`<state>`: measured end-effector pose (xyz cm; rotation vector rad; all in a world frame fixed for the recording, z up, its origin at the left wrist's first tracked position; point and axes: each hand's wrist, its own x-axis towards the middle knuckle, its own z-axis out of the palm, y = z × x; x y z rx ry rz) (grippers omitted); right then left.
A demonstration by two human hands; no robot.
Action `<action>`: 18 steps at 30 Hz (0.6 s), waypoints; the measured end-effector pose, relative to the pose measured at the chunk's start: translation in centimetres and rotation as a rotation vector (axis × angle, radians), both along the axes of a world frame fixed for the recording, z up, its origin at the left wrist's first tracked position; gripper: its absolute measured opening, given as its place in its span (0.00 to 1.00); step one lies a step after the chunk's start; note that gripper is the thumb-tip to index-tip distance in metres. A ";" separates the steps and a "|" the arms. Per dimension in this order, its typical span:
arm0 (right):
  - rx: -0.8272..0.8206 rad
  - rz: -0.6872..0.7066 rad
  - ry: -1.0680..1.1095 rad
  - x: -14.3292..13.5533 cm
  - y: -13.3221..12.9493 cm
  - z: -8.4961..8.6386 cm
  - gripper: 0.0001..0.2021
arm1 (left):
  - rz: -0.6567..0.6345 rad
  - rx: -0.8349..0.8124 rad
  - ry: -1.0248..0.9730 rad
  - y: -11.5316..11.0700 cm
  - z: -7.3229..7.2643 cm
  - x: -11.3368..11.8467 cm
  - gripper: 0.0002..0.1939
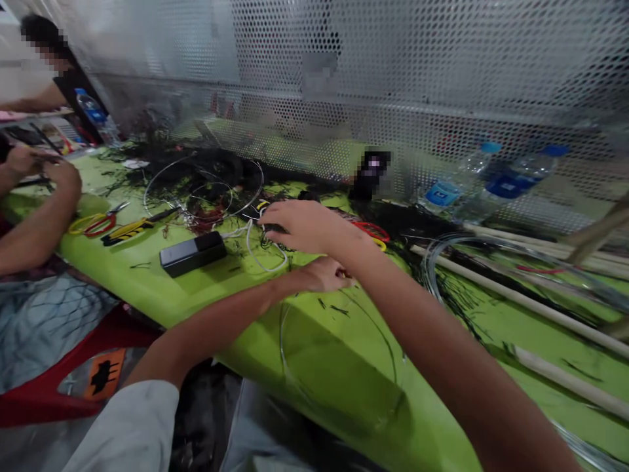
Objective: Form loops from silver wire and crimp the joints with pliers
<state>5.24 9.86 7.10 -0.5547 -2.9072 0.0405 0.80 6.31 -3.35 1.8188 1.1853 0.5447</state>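
My left hand [327,274] is closed near the table's front edge. A thin loop of wire [282,335] hangs from about its fingers, down over the edge; the grip itself is mostly hidden. My right hand [302,224] reaches across above it to the left, thumb and fingers apart. By its fingertips lie a white cable [249,246] and a small yellow and black item [262,206], partly covered. A dark power bank [192,253] rests on the green table to the left. Red-handled scissors [372,231] show partly behind my right wrist.
Cutters [128,231] and scissors [98,223] lie at the left, near a co-worker's hands [61,174]. Coiled wire [432,262] and wooden sticks [531,305] are at the right. Bottles [511,183] and a phone [369,176] stand against the perforated metal panel [417,59].
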 end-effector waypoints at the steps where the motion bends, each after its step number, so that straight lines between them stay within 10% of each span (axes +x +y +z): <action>1: 0.074 -0.026 0.090 2.8 -0.8 -0.2 0.15 | -0.021 -0.002 0.014 0.0 0.1 0.0 0.20; 4: 0.174 -0.228 0.446 10.7 -3.8 -1.6 0.13 | -0.076 0.010 0.053 0.1 0.4 0.2 0.15; 9: -0.130 -0.671 0.744 18.4 -9.0 -5.6 0.10 | -0.076 0.106 0.028 -1.1 2.0 0.9 0.10; 18: -0.367 -0.584 0.701 20.5 -12.3 -5.1 0.06 | -0.014 0.200 -0.057 -5.9 5.7 1.4 0.13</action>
